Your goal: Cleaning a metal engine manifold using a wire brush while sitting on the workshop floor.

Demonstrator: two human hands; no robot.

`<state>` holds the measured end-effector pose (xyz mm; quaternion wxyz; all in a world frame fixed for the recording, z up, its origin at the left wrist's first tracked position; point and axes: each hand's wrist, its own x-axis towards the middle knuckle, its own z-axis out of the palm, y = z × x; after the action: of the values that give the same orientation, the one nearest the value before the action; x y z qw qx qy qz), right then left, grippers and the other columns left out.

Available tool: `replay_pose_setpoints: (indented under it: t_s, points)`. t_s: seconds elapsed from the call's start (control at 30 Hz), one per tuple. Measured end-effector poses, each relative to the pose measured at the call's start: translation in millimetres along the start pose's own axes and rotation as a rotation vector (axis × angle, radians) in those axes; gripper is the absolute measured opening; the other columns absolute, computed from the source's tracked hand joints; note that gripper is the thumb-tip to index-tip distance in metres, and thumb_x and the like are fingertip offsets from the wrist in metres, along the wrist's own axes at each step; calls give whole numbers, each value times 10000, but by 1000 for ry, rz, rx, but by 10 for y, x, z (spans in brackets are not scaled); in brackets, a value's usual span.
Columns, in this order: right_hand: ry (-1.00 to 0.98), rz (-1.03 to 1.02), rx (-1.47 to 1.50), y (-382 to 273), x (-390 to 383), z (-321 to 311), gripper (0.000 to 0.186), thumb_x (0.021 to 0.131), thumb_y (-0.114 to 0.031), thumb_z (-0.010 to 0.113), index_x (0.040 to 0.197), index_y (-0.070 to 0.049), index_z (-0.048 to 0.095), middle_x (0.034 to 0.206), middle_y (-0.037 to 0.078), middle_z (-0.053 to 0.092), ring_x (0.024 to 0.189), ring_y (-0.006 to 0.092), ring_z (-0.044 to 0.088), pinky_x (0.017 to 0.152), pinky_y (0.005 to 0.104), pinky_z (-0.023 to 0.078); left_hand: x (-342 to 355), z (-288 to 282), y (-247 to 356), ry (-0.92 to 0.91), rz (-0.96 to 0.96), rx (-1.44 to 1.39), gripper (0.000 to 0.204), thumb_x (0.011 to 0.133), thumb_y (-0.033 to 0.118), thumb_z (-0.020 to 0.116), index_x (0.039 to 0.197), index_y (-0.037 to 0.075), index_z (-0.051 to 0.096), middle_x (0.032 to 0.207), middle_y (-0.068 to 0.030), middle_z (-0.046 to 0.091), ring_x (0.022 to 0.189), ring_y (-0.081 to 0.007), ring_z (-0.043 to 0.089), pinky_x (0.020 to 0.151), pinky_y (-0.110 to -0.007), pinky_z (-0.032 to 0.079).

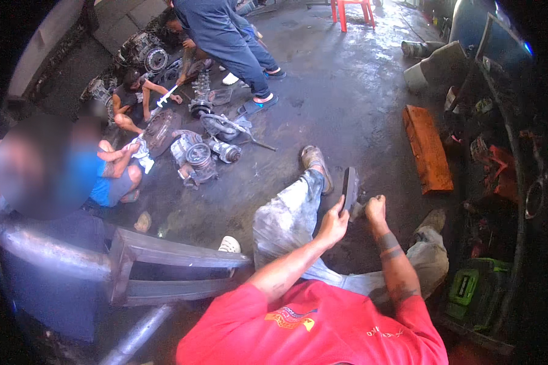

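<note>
My left hand [333, 224] is closed round the lower end of a long, dark, flat-sided metal part [349, 185], which stands tilted upward in front of my knees. My right hand [376, 210] makes a fist just to the right of it. A small greyish thing [358, 210] shows between that fist and the part; its kind is too blurred to tell, and whatever lies inside the fist is hidden. Both forearms reach forward over my stained light trousers [286, 216].
An orange-brown block [428, 149] lies on the dark floor at right, near a green-and-black case [476, 292]. A metal frame [182, 249] stands close at my left. Several people are around engine parts [198, 158] at far left. A red chair [352, 11] stands at the back.
</note>
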<state>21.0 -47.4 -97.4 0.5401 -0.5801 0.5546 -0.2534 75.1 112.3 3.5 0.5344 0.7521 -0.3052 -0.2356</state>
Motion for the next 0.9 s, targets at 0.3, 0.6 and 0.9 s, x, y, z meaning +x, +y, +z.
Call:
replay_pose_setpoints:
  t_s: [0.3,0.6,0.9]
  points:
    - [-58,-49,91,-468,-327,-94,336,885,-175,411,1153,21,469,1083,229,583,961,353,585,842,394,451,-376,-32,63,-34,20,117,539,896,135,493,1411,55,354,1122,-301,577,923,-372,626,781,-401,474]
    - [-167,-62,-173,-535,-281,-18,390,805,-190,478,1120,39,460,1081,297,577,1063,431,555,897,444,425,-681,-162,18,-128,-147,59,536,905,89,486,1414,16,340,1389,-242,428,1260,-294,471,1002,-333,395]
    - [-221,-68,-285,-572,-176,-128,432,842,-224,456,1189,33,453,1191,311,541,1161,448,496,960,455,398,-639,-208,-224,-166,-85,95,598,914,153,517,1446,30,274,1418,-243,392,1299,-307,422,1042,-327,351]
